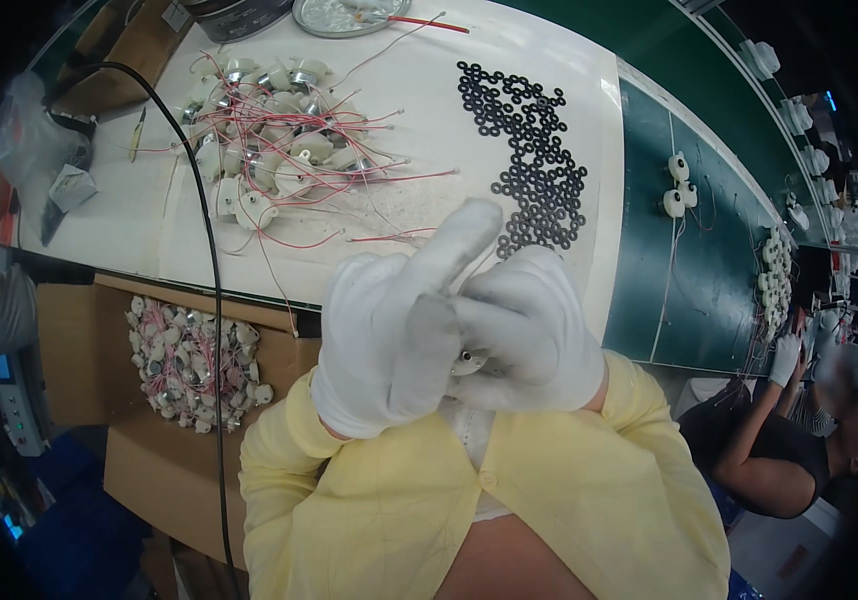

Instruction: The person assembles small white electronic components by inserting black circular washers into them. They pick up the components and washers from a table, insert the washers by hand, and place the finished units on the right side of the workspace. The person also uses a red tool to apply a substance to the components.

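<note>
Both of my hands wear white gloves with greyish fingertips and meet in front of my chest. Between them a small round motor-like part (pixel 466 361) shows a metal face with a dark centre; most of it is hidden by the fingers. My right hand (pixel 534 325) is closed around it. Thumb and curled fingers of my left hand (pixel 389 335) press at its left side, while one left finger points up and to the right. A thin pale wire (pixel 477 264) seems to rise between the hands.
Similar white motors with red wires (pixel 279 140) are heaped on the table (pixel 409 215). Black rings (pixel 539 180) lie beyond my hands. A carton (pixel 79 350) holds more motors, and a black cable (pixel 211 250) crosses at left. On the right, a co-worker (pixel 774 450) sits by a green mat (pixel 709 270).
</note>
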Available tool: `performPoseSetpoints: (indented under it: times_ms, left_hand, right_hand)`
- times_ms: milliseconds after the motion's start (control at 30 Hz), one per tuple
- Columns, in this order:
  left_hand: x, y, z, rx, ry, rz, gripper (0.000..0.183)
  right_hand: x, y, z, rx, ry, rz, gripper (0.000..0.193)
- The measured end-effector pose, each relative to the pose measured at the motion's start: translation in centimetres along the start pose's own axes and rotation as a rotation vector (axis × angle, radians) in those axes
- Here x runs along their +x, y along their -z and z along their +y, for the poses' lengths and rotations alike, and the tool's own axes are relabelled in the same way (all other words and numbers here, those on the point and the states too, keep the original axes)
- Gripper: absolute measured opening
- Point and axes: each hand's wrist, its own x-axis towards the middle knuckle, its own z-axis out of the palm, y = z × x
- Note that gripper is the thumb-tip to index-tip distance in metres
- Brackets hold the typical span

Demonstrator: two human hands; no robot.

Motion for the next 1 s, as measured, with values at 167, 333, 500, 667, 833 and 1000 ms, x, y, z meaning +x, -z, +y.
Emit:
performPoseSetpoints:
  times_ms: [167, 333, 500, 667, 833, 1000]
  left_hand:
    - [0.5, 0.0, 0.2, -0.034, -0.027, 0.024, 0.044]
    - [2.5, 3.0, -3.5, 0.768, -0.213, 0.468, 0.036]
    - [4.0, 3.9, -5.4, 1.114, -0.07, 0.506, 0.014]
    - [4.1, 3.2, -5.3, 1.114, -0.024, 0.4, 0.02]
    - [4.6, 3.0, -5.8, 1.109, -0.204, 0.438, 0.014]
    - [4.5, 2.5, -6.0, 1.02, -0.242, 0.337, 0.012]
  right_hand:
    - [0.0, 0.6, -0.1, 0.164, -0.091, 0.081, 0.034]
    - [-2.7, 4.5, 2.2, 0.667, 0.005, -0.068, 0.03]
    - [-5.9, 8.6, 1.5, 0.414, -0.25, -0.232, 0.024]
    - [-7.1, 7.5, 2.5, -0.353, -0.659, -0.37, 0.046]
    - [-8.3, 8.2, 4.7, -0.53, -0.597, -0.343, 0.043]
    - [-7.9, 9.3, 4.6, -0.691, -0.655, -0.296, 0.047]
